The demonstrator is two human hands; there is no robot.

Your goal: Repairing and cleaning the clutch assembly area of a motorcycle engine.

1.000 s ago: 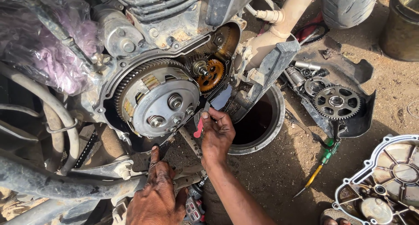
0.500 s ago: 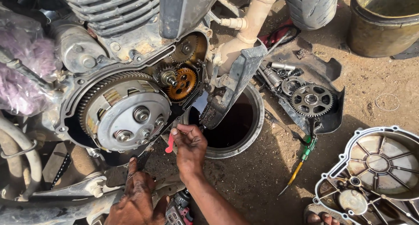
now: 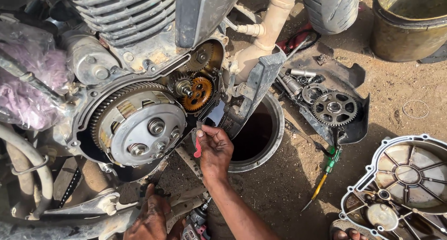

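Dirt ground, opened motorcycle engine. Right hand [image 3: 215, 149] pinched on red-handled tool [image 3: 197, 148] just right of clutch [image 3: 142, 128]; left hand [image 3: 151, 217] near, grip unclear. Possible slip: tool falling into drain pan [image 3: 274, 142].

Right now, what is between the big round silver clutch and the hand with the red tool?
In the head view almost nothing: only a thin strip of dark engine case edge separates the clutch from the right hand, whose red-handled tool nearly reaches it.
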